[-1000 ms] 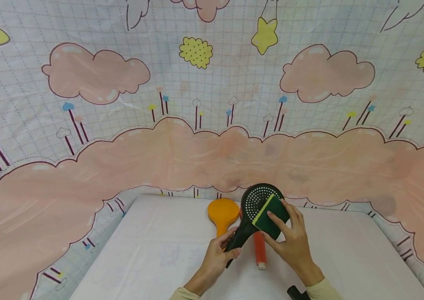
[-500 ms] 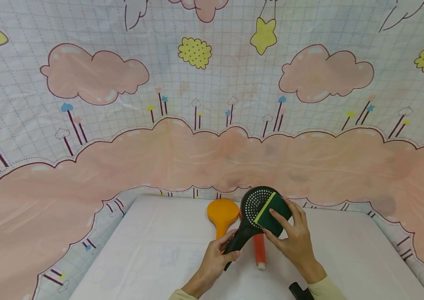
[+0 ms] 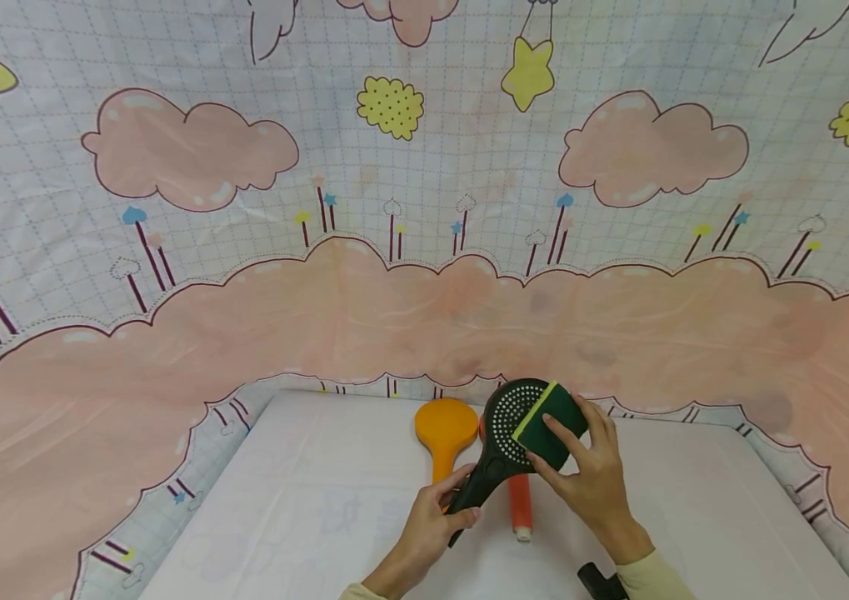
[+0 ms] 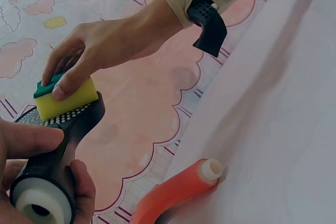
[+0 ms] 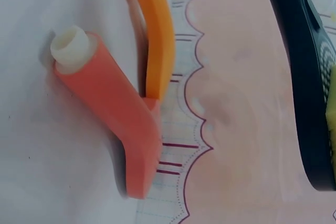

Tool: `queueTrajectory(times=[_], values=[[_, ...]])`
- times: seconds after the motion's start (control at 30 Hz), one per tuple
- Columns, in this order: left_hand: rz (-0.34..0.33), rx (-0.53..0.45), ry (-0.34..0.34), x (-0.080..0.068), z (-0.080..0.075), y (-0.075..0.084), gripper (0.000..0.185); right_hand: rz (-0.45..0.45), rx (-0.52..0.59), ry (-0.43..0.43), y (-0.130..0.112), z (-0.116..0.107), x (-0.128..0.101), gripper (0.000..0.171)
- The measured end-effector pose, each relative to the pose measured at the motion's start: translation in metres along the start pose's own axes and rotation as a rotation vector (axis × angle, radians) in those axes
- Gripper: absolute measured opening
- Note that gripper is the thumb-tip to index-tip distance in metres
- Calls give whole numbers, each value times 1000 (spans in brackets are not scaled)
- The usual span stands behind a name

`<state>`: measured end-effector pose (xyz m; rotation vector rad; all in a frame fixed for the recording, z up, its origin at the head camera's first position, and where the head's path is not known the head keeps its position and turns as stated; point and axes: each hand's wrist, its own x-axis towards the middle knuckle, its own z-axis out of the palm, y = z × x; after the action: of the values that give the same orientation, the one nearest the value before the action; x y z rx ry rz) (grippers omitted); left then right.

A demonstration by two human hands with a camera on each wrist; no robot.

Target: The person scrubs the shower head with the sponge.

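My left hand (image 3: 424, 527) grips the handle of a black shower head (image 3: 502, 442), its dotted spray face turned up. In the left wrist view the white threaded end of its handle (image 4: 42, 203) points at the camera. My right hand (image 3: 595, 475) pinches a sponge (image 3: 555, 425), green on top and yellow below. The yellow side (image 4: 68, 98) lies on the spray face, over its right part. The right wrist view catches only the shower head's dark side (image 5: 299, 77) and a sliver of yellow sponge.
An orange shower head (image 3: 446, 425) lies face down on the white table (image 3: 304, 500), left of the black one. Beside it lies a red shower head (image 3: 520, 504), partly hidden behind the black one. A cloud-patterned cloth (image 3: 394, 317) rises behind the table.
Both hands have come slightly lower and nearer with the shower head. The sponge has shifted a little to the right over the spray face.
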<state>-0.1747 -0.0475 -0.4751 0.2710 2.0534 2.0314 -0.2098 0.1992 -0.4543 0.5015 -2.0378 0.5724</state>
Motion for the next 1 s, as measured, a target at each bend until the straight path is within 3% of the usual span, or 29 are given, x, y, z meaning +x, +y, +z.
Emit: queueTrajectory(times=[0.67,1.0], values=[[13,-37,11,6,11,1,60,-37,56,-19,-10,6,-8,59],[1,-34,-5,6,6,-2,60,-54,-7,-9,-6,2,-4,59]])
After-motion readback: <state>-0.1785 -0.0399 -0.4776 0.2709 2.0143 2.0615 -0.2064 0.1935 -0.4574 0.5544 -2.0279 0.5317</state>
